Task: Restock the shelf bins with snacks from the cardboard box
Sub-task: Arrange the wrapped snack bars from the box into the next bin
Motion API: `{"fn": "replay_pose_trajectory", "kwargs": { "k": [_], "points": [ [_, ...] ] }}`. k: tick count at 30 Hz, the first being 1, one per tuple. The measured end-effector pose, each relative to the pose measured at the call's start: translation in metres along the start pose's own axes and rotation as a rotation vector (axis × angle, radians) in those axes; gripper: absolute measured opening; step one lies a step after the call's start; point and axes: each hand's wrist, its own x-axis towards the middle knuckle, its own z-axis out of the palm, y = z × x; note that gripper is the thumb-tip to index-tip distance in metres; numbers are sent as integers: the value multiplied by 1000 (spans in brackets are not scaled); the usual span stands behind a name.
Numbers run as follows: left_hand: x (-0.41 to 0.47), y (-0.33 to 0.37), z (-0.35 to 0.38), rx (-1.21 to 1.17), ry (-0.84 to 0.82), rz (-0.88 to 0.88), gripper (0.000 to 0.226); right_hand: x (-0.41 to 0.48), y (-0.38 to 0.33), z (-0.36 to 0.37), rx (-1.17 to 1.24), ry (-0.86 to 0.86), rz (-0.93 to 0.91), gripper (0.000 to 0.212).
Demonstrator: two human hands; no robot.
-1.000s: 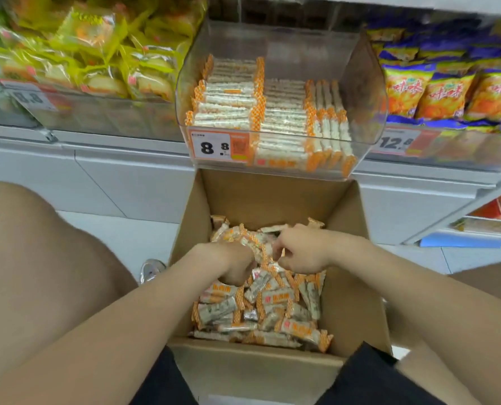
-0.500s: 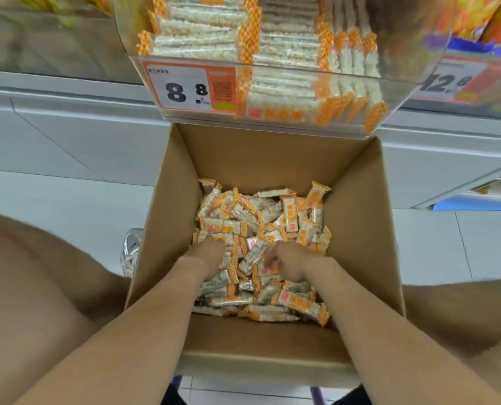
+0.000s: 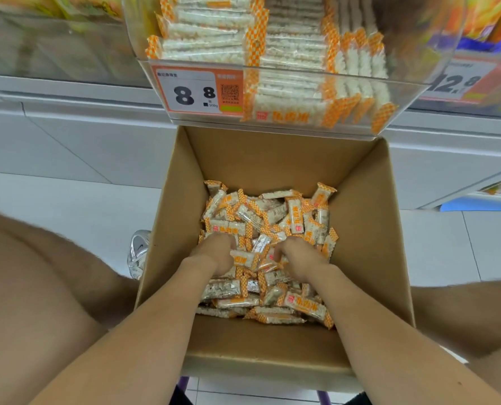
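An open cardboard box (image 3: 363, 229) stands between my knees, its bottom covered with a loose pile of white-and-orange snack bars (image 3: 272, 211). Both hands are deep in that pile, near its middle. My left hand (image 3: 214, 252) is bent at the knuckles, its fingers dug into the bars and its fingertips hidden. My right hand (image 3: 299, 255) curls its fingers around a few wrappers beside it. Directly above the box's far edge hangs a clear shelf bin (image 3: 404, 80) holding neat stacks of the same bars (image 3: 287, 54), with an 8.8 price label (image 3: 199, 92) on its front.
A bin of yellow packets (image 3: 68, 10) sits to the left, and another with a 12.8 tag (image 3: 454, 83) to the right. The white shelf base (image 3: 82, 135) runs behind the box. A silver shoe (image 3: 138, 252) touches the box's left side. My bare knees (image 3: 24, 287) flank it.
The camera has tipped down and closer to the box. Both hands have sunk from the top of the pile deeper into the bars, a little apart from each other.
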Motion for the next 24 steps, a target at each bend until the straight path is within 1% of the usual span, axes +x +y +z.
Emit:
{"fn": "replay_pose_trajectory", "kwargs": {
  "k": [2,3,5,7,8,9,11,12,14,16,17,19,21,24],
  "points": [
    [-6,5,-9,-82,32,-4,48,-2,3,-5,134,109,3,39],
    [-10,8,-14,-131,42,-7,48,-2,4,-10,257,170,14,42],
    [-17,12,-26,-240,75,7,44,-5,1,-25,599,254,41,45],
    [-26,18,-39,-404,136,40,32,-13,-2,-44,878,253,9,45],
    [-31,21,-45,-523,161,51,27,-20,-3,-53,919,234,-24,43],
    [-37,26,-52,-656,167,53,26,-27,-4,-61,912,217,-77,38],
    [-50,36,-68,-876,126,63,32,-41,-6,-72,845,208,-192,33],
    [-57,41,-76,-949,97,83,35,-48,-8,-77,808,218,-223,34],
    [-71,48,-89,-1004,59,152,32,-60,-16,-87,719,262,-286,33],
    [-85,52,-100,-953,87,221,31,-70,-25,-98,608,333,-339,30],
    [-94,53,-106,-891,125,249,27,-75,-29,-103,577,362,-338,29],
    [-110,57,-122,-769,224,315,22,-91,-39,-120,565,395,-318,32],
    [-130,62,-144,-723,325,381,23,-109,-52,-139,586,420,-332,38],
    [-158,69,-179,-678,459,502,24,-140,-70,-173,621,473,-416,33]
  ]
}}
